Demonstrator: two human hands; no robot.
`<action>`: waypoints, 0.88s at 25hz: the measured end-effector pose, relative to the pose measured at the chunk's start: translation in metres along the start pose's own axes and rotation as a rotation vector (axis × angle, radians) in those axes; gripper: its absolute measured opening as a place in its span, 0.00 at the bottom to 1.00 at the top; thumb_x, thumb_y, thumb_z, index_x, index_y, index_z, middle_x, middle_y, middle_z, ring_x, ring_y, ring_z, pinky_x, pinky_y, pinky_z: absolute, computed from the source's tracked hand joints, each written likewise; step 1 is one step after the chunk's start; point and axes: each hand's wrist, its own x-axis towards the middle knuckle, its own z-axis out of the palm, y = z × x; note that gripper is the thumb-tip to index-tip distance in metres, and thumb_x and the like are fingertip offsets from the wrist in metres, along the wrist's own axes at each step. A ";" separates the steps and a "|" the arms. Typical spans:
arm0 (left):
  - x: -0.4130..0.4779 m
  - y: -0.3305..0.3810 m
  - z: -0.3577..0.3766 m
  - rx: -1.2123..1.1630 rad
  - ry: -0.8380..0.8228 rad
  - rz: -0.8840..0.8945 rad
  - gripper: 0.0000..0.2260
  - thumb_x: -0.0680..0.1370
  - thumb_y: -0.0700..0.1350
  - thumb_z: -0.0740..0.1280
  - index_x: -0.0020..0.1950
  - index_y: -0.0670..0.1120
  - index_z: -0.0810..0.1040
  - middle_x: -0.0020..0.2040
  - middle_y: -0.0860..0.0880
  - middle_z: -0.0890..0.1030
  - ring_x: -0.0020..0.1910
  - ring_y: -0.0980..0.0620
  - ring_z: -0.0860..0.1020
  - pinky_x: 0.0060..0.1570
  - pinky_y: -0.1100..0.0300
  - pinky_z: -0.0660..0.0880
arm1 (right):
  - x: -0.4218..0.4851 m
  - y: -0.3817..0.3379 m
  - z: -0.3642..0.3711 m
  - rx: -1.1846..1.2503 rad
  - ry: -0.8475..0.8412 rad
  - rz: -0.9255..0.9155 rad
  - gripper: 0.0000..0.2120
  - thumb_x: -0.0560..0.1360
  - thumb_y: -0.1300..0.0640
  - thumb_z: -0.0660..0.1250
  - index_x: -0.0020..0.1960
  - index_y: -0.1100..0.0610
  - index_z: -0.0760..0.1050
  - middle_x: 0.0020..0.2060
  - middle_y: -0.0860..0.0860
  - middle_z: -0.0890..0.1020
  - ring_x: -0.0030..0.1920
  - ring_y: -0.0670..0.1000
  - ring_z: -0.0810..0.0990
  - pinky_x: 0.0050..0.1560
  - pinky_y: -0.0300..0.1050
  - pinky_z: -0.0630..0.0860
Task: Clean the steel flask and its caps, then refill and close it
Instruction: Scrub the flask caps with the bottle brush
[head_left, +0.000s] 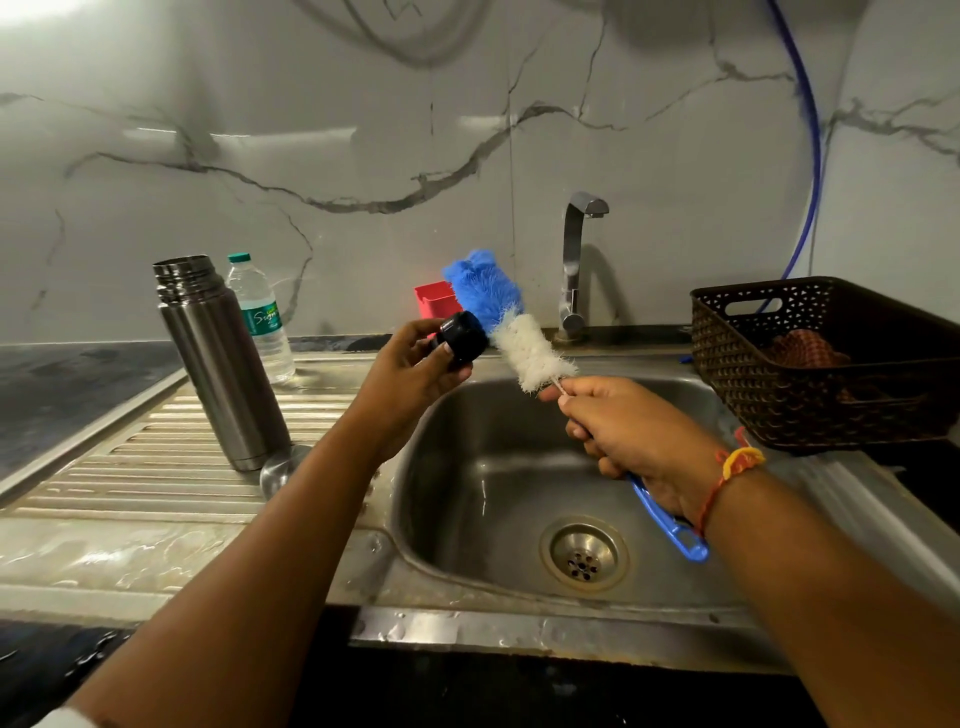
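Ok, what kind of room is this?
Most likely a home kitchen: a steel sink with a ribbed draining board, a tap against a marble-look wall, and a steel flask standing open while the right hand holds a bottle brush beside the black cap in the left hand.

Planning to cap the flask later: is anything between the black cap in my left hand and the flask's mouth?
Nothing visible covers the mouth of the flask. A water bottle stands close behind it, toward the black cap in your left hand, so coming in from above looks clearest.
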 end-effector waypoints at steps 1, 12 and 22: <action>0.001 -0.001 -0.002 -0.004 -0.004 -0.008 0.15 0.82 0.36 0.64 0.68 0.44 0.74 0.64 0.40 0.79 0.61 0.43 0.82 0.58 0.52 0.81 | 0.000 0.000 0.000 -0.022 -0.011 0.001 0.12 0.83 0.56 0.57 0.59 0.50 0.77 0.32 0.50 0.71 0.26 0.44 0.63 0.24 0.38 0.60; 0.007 -0.008 -0.016 0.125 -0.114 -0.011 0.12 0.81 0.32 0.66 0.62 0.43 0.75 0.62 0.40 0.80 0.60 0.40 0.82 0.58 0.48 0.81 | -0.003 -0.004 -0.015 -0.236 -0.090 -0.019 0.12 0.82 0.54 0.58 0.58 0.47 0.79 0.35 0.50 0.73 0.27 0.45 0.65 0.24 0.38 0.62; 0.013 -0.010 -0.019 0.559 0.345 0.167 0.17 0.77 0.37 0.73 0.64 0.48 0.78 0.59 0.45 0.82 0.57 0.46 0.81 0.53 0.52 0.81 | -0.001 -0.008 -0.009 -0.341 0.065 -0.099 0.13 0.81 0.56 0.57 0.44 0.49 0.78 0.34 0.48 0.73 0.34 0.46 0.69 0.34 0.40 0.65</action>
